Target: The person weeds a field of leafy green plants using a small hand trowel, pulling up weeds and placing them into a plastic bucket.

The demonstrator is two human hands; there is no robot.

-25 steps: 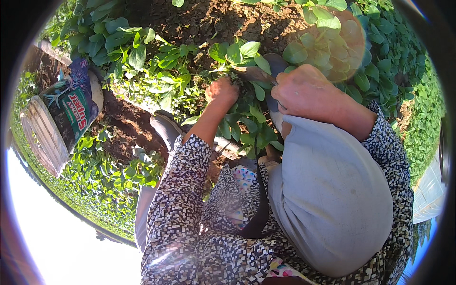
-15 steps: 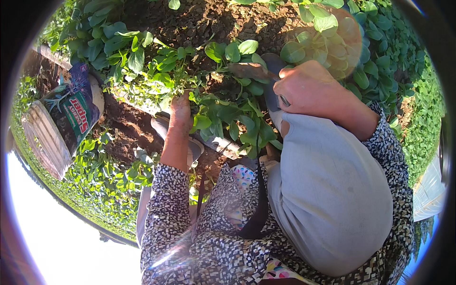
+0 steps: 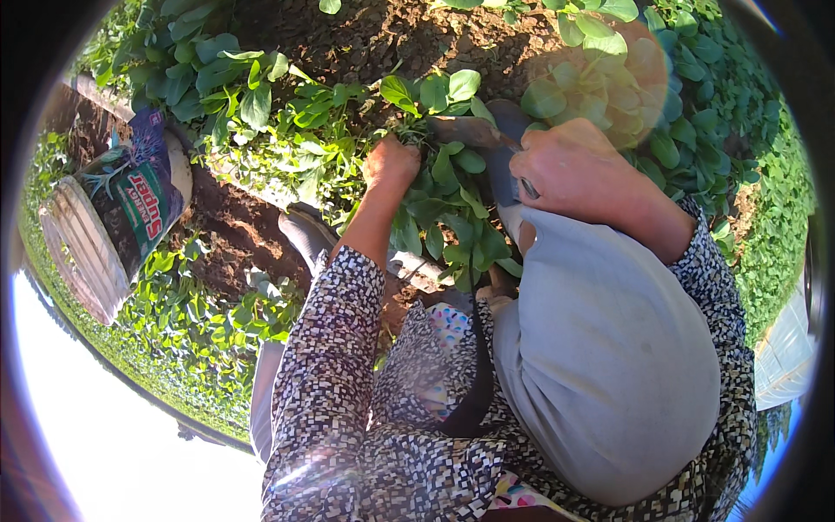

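Observation:
My left hand is closed round the stems of small leafy weeds at the near edge of a planted bed. In my closed right hand is a knife with a broad, brownish, soil-stained blade. The blade points left and its tip lies close to my left hand, beside the weeds. Its handle is hidden in my fist, and a ring shows on one finger. Round-leaved green plants stand just beyond the blade. More broad leaves hang between my two forearms.
A printed sack over a pale ribbed container lies to the left on the bare soil path. My shoe and my grey-clad knee are close below the hands. Dark soil and denser plants lie ahead.
My left hand has moved right and slightly away from me, from the fine weeds toward the blade tip. My right hand with the knife has barely shifted.

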